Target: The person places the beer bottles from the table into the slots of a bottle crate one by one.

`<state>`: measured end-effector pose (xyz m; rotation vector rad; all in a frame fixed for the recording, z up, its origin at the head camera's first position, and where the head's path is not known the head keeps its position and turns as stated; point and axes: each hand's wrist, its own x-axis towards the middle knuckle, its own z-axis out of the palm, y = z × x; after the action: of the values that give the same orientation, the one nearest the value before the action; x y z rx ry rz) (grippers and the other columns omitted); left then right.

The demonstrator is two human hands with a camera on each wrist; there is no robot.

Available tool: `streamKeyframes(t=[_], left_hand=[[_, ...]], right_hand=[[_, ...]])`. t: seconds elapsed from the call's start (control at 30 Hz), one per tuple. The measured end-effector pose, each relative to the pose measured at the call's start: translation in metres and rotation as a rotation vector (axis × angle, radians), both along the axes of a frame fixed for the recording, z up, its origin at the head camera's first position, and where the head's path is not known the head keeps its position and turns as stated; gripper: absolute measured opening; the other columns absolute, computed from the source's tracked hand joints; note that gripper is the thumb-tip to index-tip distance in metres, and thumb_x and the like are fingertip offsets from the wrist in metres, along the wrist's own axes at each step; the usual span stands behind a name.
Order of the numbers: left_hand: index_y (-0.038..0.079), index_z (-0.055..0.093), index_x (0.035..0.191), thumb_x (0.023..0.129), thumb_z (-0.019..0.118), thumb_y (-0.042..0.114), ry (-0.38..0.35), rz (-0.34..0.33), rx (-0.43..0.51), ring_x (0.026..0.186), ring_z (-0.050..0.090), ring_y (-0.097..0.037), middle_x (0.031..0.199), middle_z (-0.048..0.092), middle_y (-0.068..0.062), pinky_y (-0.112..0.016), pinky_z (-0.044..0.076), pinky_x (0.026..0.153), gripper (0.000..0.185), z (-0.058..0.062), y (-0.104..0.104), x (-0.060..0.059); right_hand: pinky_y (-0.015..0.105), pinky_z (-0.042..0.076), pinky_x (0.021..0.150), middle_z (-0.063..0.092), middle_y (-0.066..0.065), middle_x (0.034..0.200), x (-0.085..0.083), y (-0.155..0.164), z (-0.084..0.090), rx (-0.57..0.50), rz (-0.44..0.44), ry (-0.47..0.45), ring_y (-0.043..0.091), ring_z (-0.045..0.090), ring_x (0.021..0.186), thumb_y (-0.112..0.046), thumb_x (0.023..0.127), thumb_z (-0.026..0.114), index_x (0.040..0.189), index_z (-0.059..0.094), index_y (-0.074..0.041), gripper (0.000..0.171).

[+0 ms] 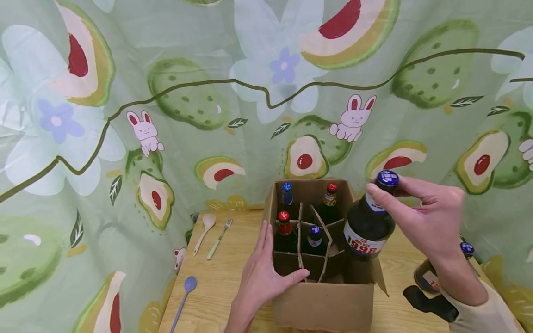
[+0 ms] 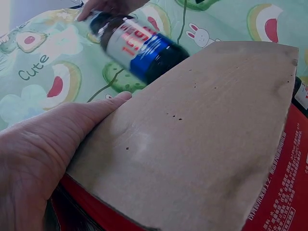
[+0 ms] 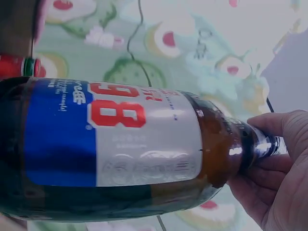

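Pinched at the neck between my right hand's [image 1: 437,217] thumb and fingers, a dark brown beer bottle [image 1: 366,233] with a blue cap and a white "1998" label hangs over the right side of the cardboard box [image 1: 325,305]. Its base overlaps the box's right rim in the head view. My left hand [image 1: 262,273] rests on the box's near left corner, fingers straight along the outer wall and thumb over the front edge. Cardboard dividers [image 1: 300,240] split the inside. Several bottles stand in there, including a red-capped bottle [image 1: 284,231] and a blue-capped bottle [image 1: 315,243].
Right of the box, partly behind my right forearm, another brown bottle [image 1: 429,276] is on the wooden table [image 1: 225,282]. On the left lie a pale spoon [image 1: 204,233], a green-handled fork [image 1: 219,239] and a blue spoon [image 1: 185,296]. Avocado-print cloth [image 1: 250,134] hangs behind.
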<state>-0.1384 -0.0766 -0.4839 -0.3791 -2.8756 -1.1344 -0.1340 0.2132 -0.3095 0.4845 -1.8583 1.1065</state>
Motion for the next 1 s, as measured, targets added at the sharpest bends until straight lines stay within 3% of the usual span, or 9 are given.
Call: streamKeyframes(t=[0.17,0.37,0.53,0.73,1.0], left_hand=[[0.022,0.009,0.170,0.069,0.064,0.094,0.003,-0.003,0.005,0.156,0.030,-0.032,0.175,-0.004,0.013,-0.062,0.042,0.111,0.136,0.001,0.001,-0.001],[0.020,0.009,0.170,0.071,0.072,0.087,0.019,-0.008,0.014,0.156,0.028,-0.032,0.174,-0.005,0.014,-0.061,0.041,0.112,0.134,-0.001,0.000,-0.002],[0.021,0.008,0.170,0.072,0.075,0.083,0.022,-0.004,0.021,0.156,0.029,-0.033,0.174,-0.005,0.015,-0.063,0.042,0.110,0.134,-0.002,0.000,-0.001],[0.020,0.008,0.170,0.071,0.070,0.088,0.042,-0.001,0.018,0.154,0.031,-0.032,0.174,-0.005,0.015,-0.060,0.045,0.109,0.135,-0.002,0.000,0.001],[0.019,0.009,0.170,0.071,0.070,0.088,0.049,-0.005,0.013,0.155,0.030,-0.031,0.176,0.001,0.008,-0.060,0.044,0.109,0.135,-0.003,-0.002,-0.002]], right_hand=[[0.013,0.046,0.055,0.080,0.002,0.082,-0.012,-0.027,-0.007,0.105,0.103,-0.077,-0.003,0.072,0.072,0.007,0.069,0.090,0.091,0.085,-0.006,0.026],[0.018,0.050,0.051,0.076,-0.006,0.073,-0.023,-0.057,-0.025,0.143,0.193,-0.246,0.004,0.072,0.063,-0.006,0.079,0.091,0.086,0.084,-0.015,0.013],[0.020,0.049,0.048,0.077,-0.007,0.074,-0.033,-0.077,-0.048,0.192,0.221,-0.341,0.000,0.070,0.062,-0.018,0.084,0.090,0.087,0.083,-0.014,0.008],[0.023,0.049,0.047,0.075,-0.010,0.072,-0.040,-0.092,-0.070,0.178,0.267,-0.480,0.001,0.068,0.058,-0.023,0.086,0.089,0.084,0.082,-0.015,0.010],[0.026,0.056,0.055,0.075,-0.006,0.075,-0.047,-0.101,-0.077,0.199,0.360,-0.525,0.005,0.071,0.061,-0.024,0.086,0.088,0.086,0.083,-0.013,0.012]])
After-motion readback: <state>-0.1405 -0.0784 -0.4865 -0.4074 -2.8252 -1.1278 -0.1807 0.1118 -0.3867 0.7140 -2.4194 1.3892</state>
